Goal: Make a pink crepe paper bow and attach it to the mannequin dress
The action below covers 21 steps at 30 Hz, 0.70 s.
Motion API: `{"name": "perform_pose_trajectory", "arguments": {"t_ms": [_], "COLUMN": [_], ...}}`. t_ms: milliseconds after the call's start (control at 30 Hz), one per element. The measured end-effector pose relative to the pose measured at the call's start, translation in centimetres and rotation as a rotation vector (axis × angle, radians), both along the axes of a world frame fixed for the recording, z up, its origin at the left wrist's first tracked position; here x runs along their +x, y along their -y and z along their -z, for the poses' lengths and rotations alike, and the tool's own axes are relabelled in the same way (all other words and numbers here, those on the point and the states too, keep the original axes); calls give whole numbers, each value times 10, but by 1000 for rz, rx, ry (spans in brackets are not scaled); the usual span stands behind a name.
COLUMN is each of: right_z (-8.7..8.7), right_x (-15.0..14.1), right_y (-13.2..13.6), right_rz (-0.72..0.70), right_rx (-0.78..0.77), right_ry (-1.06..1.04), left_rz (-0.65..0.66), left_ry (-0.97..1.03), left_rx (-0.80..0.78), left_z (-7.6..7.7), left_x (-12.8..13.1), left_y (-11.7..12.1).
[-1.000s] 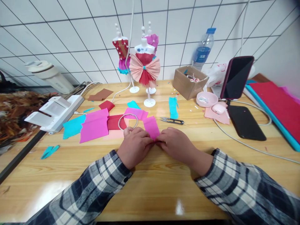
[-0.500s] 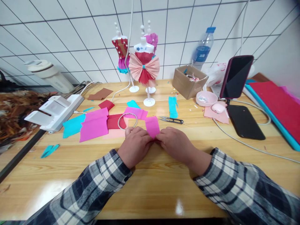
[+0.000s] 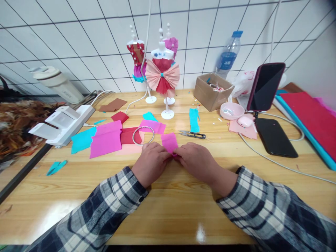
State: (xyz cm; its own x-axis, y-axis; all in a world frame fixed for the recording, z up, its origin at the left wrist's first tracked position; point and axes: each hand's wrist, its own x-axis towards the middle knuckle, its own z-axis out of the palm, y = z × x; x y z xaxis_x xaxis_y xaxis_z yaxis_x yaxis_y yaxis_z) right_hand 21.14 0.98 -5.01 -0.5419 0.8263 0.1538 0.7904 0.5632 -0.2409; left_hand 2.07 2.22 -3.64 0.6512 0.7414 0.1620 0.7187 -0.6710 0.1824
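Observation:
Between my hands is a small piece of magenta crepe paper [image 3: 169, 141], its near edge pinched and partly hidden by my fingers. My left hand [image 3: 152, 162] is closed on the left end of that edge. From the other side, my right hand [image 3: 195, 162] grips the right end with thumb and fingertips. Black thread snips [image 3: 193, 134] lie just beyond the right hand, by a turquoise crepe strip [image 3: 194, 120]. A silver ring [image 3: 143, 135] rests beyond the left hand, partly over a red paper piece [image 3: 128, 135].
Three small mannequins [image 3: 162, 75] in paper dresses stand at the back. To the right are a cardboard box [image 3: 211, 96], a pink dish [image 3: 231, 111], a propped phone [image 3: 266, 87] and a black phone [image 3: 275, 137]. A white power strip [image 3: 68, 126] and magenta sheet [image 3: 106, 139] lie left.
The far end of the magenta piece has shifted slightly toward me and left, and its near edge is bent up between my fingers. Both hands have stayed nearly in place.

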Motion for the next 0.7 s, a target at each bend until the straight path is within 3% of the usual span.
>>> {"name": "perform_pose_trajectory", "arguments": {"t_ms": [700], "right_z": [-4], "right_x": [0], "right_y": [-1], "right_rz": [-29], "right_rx": [13], "right_ry": [10], "left_rz": [-32], "left_ry": [-5], "left_rx": [42], "left_z": [-1], "left_x": [0], "left_y": [1]}}
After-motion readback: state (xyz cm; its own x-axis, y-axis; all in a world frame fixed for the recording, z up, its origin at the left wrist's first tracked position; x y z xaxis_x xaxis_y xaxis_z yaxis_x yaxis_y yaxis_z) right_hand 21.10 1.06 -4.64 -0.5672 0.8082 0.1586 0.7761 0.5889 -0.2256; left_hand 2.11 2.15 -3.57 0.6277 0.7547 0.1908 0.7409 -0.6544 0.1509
